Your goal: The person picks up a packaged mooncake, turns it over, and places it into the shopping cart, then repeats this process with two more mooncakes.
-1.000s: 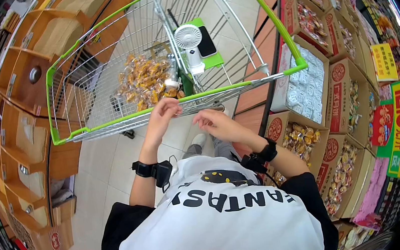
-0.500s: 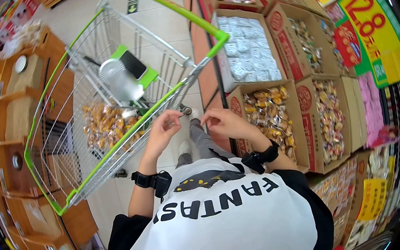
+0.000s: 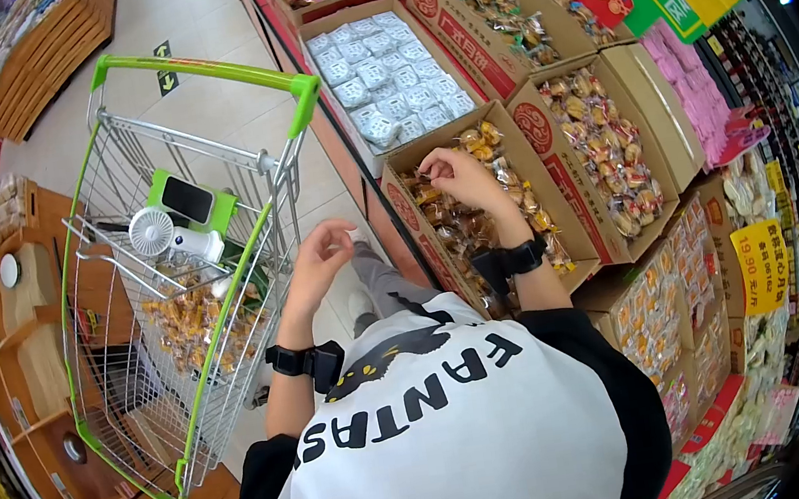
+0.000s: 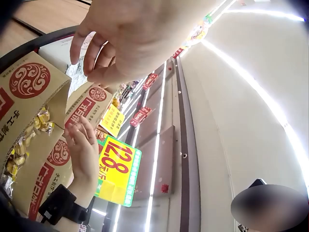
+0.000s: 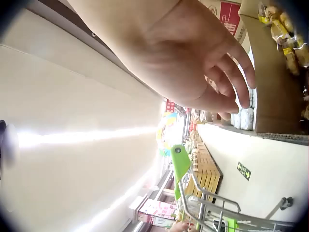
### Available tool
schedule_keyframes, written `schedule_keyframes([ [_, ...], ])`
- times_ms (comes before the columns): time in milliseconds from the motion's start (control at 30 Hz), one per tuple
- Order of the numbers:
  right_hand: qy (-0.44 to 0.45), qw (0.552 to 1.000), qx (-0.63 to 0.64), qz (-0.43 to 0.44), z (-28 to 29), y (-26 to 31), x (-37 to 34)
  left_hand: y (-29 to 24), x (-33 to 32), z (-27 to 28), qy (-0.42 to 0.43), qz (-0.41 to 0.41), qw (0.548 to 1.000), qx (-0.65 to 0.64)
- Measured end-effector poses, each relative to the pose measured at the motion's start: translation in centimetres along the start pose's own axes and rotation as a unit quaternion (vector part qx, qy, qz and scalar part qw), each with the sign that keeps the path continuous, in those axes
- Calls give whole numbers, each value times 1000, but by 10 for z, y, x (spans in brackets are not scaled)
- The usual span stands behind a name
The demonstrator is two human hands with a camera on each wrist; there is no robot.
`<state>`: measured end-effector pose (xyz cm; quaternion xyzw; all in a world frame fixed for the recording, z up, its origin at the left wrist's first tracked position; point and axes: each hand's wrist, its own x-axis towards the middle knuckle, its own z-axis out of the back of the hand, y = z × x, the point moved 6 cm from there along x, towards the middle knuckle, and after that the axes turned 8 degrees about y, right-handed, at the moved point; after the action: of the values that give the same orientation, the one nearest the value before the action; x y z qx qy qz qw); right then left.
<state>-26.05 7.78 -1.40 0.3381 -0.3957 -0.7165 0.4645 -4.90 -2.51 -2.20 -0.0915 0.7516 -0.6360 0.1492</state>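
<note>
My right hand (image 3: 467, 180) hangs over a cardboard box (image 3: 406, 206) of individually wrapped pastries (image 3: 443, 218) with yellow wrappers. Its fingers are loosely bent and nothing shows between them, as the right wrist view of the hand (image 5: 193, 63) also tells. My left hand (image 3: 320, 262) floats in front of my body, between the shopping cart (image 3: 195, 72) and that box, fingers relaxed around a bare gap. In the left wrist view, the left hand (image 4: 118, 46) appears above and the right hand (image 4: 83, 150) lower, near the boxes.
Inside the cart lie a heap of yellow-wrapped pastries (image 3: 190, 328), a white handheld fan (image 3: 152, 232) and a phone (image 3: 187, 199). White-wrapped packs (image 3: 387, 79) fill the box beyond. Wooden shelves (image 3: 28, 379) stand on the left; a yellow price sign (image 3: 760, 268) hangs at right.
My view has swung right, so the cart has shifted left in the picture and the boxes have come closer. The right hand has moved from before my body to over the pastry box.
</note>
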Motion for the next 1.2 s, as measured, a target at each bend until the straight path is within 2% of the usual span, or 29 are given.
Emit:
schedule_keyframes([
  [167, -51, 997, -50, -36, 11, -52, 1, 6, 1, -6, 14, 15, 1000, -2],
  [233, -36, 991, -54, -115, 8, -73, 2, 9, 0, -6, 14, 15, 1000, -4],
  [333, -8, 983, -78, -167, -1, -109, 8, 8, -1, -5, 18, 19, 1000, -5],
  [400, -23, 977, -97, -189, -10, -149, 15, 8, -3, -5, 15, 20, 1000, -5],
  [533, -45, 953, -145, -262, -14, -162, 11, 10, -7, 0, 6, 21, 1000, -5],
  [667, -16, 952, -156, -263, -23, -177, 14, 19, -11, 8, -6, 24, 1000, -15],
  [767, -39, 956, -133, -258, -25, -184, 18, 20, -14, 11, -17, 22, 999, -23],
  [867, -42, 953, -68, -291, -27, -191, 21, 21, -15, 12, -17, 24, 999, -27],
  [967, -71, 955, -111, -267, -24, -188, 23, 23, -16, 13, -20, 27, 999, -33],
  [1033, -146, 952, -108, -246, -19, -196, 23, 25, -17, 14, -28, 36, 998, -31],
  [1133, -176, 951, -104, -230, -17, -205, 24, 23, -17, 13, -35, 30, 998, -35],
  [1200, -165, 952, -106, -235, -16, -206, 23, 25, -16, 14, -34, 30, 998, -36],
])
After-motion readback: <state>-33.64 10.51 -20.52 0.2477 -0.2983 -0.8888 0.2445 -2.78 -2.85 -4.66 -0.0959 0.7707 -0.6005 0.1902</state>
